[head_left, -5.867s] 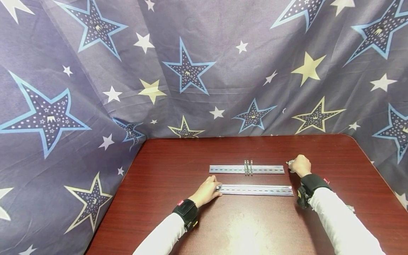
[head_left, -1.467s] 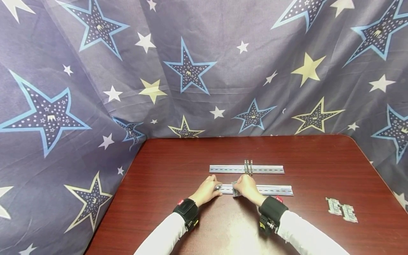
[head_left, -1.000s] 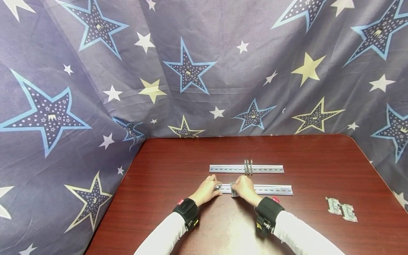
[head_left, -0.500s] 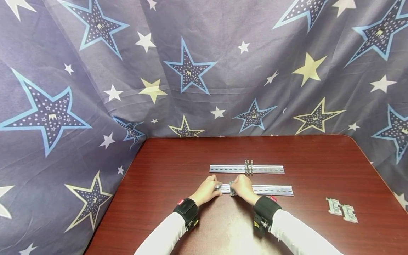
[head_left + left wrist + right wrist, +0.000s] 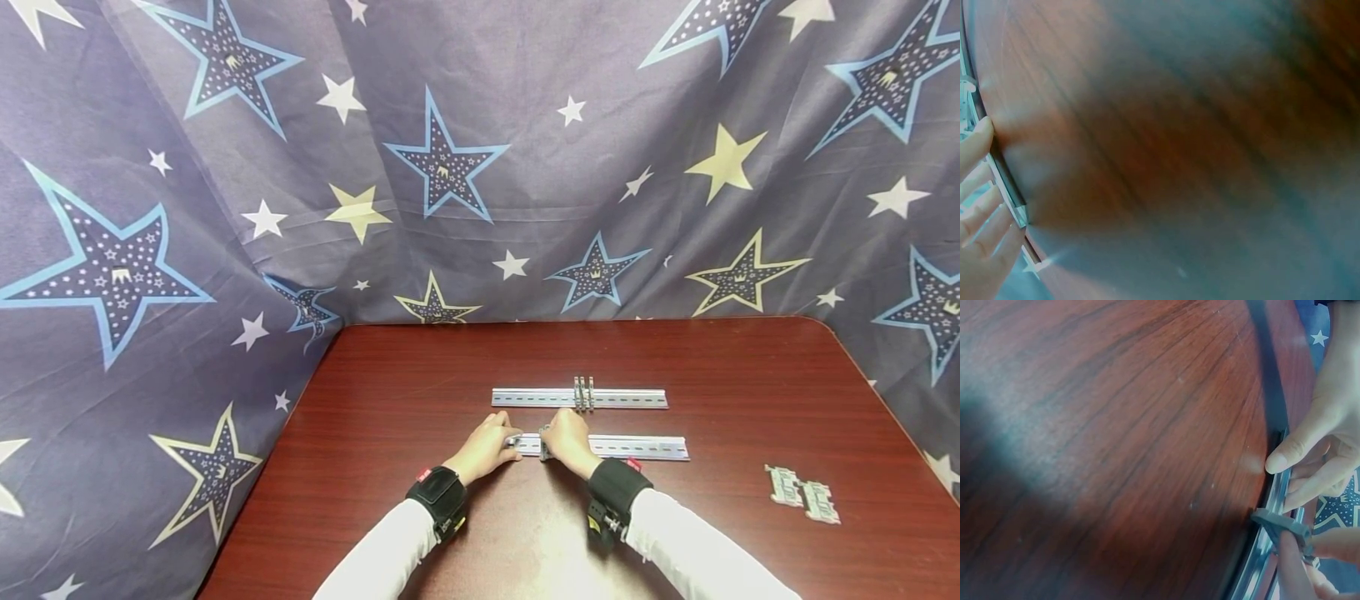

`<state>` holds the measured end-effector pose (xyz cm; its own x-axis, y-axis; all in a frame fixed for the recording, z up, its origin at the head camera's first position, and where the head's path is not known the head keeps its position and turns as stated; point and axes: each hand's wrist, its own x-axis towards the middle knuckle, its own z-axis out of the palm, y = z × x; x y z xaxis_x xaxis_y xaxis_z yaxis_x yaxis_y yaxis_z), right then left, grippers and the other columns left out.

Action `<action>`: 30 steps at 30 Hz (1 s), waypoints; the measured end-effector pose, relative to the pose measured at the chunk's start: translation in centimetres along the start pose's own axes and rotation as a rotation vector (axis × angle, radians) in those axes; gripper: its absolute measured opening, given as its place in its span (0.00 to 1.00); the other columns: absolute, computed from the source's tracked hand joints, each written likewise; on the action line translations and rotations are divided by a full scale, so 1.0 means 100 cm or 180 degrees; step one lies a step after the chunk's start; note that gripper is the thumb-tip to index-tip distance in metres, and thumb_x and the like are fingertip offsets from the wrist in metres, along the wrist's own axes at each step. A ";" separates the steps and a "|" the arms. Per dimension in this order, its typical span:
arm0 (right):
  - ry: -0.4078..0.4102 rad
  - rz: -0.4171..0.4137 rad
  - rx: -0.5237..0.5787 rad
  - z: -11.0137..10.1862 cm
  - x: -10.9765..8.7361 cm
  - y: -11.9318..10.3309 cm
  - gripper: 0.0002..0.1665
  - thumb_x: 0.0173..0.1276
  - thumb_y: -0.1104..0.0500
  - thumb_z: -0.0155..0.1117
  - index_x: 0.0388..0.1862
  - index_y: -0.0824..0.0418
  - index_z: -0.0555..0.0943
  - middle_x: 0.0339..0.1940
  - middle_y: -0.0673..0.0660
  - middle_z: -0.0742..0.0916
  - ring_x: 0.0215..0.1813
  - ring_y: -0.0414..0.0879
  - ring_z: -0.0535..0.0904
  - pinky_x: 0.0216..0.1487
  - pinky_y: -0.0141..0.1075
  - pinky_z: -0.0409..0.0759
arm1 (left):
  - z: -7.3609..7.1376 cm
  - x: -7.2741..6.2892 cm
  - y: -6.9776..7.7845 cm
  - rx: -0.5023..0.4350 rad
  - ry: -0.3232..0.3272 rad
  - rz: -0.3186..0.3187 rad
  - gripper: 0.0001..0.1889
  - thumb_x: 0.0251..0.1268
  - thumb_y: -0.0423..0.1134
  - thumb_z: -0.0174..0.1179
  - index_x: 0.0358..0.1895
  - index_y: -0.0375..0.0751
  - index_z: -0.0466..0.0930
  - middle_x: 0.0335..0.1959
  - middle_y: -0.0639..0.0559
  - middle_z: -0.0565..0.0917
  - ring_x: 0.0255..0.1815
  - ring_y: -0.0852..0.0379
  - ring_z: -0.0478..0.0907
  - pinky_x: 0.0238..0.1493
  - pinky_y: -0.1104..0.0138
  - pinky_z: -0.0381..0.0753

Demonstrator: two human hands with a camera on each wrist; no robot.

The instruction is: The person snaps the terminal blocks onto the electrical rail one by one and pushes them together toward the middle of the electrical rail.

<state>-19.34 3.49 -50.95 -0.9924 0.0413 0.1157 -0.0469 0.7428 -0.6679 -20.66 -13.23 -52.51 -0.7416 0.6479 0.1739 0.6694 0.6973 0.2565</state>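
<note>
In the head view, the near metal DIN rail (image 5: 637, 447) lies flat on the table, with my left hand (image 5: 483, 448) gripping its left end, thumb on the near edge and fingers over the far side. My right hand (image 5: 568, 440) pinches a grey terminal block (image 5: 545, 443) on that rail, a short way right of the left hand. The right wrist view shows the block (image 5: 1282, 524) standing across the rail (image 5: 1254, 569) between thumb and fingertips. In the left wrist view, the left hand (image 5: 985, 231) appears only at the left edge, around the rail.
Behind lies a second DIN rail (image 5: 532, 398) parallel to the first, carrying several upright terminal blocks (image 5: 583, 393) near its middle. Two loose terminal blocks (image 5: 802, 493) lie on the right of the red-brown table (image 5: 420, 367). A star-patterned cloth (image 5: 480, 250) hangs behind the table.
My right hand has come from the table's right side to the near rail with a terminal block, then shifted slightly left along it, the forearm swinging left. The left hand has stayed put.
</note>
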 end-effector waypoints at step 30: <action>0.0039 -0.0055 -0.0376 0.004 0.009 -0.015 0.03 0.40 0.70 0.60 0.13 0.67 0.75 0.20 0.63 0.82 0.27 0.58 0.78 0.29 0.44 0.74 | -0.002 0.003 0.000 0.0048 -0.0045 0.0054 0.16 0.43 0.43 0.66 0.38 0.41 0.82 0.27 0.50 0.70 0.29 0.58 0.64 0.29 0.69 0.64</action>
<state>-20.25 2.11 -50.14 -0.9901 0.0355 0.1361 -0.0497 0.8170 -0.5745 -20.88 -13.07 -52.27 -0.7295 0.6638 0.1648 0.6825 0.6906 0.2393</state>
